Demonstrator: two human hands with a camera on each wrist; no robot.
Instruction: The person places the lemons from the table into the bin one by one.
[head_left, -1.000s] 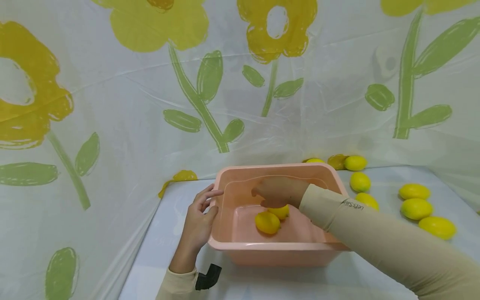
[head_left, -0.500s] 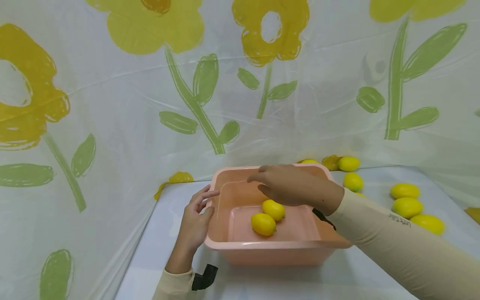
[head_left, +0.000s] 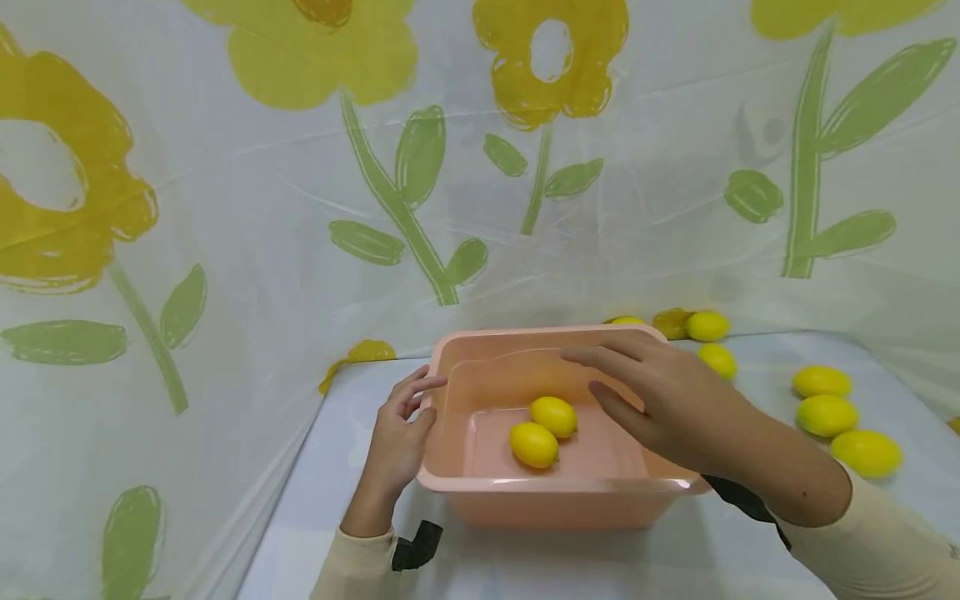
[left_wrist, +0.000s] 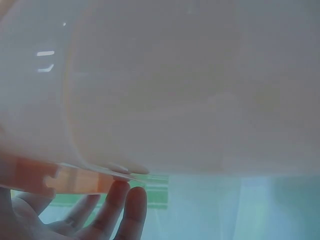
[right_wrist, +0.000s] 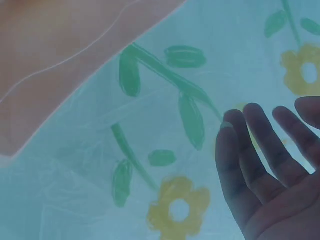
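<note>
A pink plastic basin (head_left: 555,509) stands on the table with two yellow lemons inside, a nearer lemon (head_left: 533,446) and a farther lemon (head_left: 553,417), lying against each other. My left hand (head_left: 398,440) rests its fingers on the basin's left rim, the index finger reaching over the edge. In the left wrist view, its extended fingers (left_wrist: 134,210) touch the rim beside the pale wall. Over the basin's right side hovers my right hand (head_left: 667,396), fingers spread loosely and holding nothing. The right wrist view shows those empty fingers (right_wrist: 262,145) too.
Right of the basin several more lemons lie on the table (head_left: 780,354), with a row of them (head_left: 827,416) farther right. One lemon (head_left: 707,326) sits near the flower-print curtain (head_left: 645,250), which rises behind and along the left.
My right hand has come up out of the basin and drawn back right, uncovering the two lemons in it. The left hand stays on the rim.
</note>
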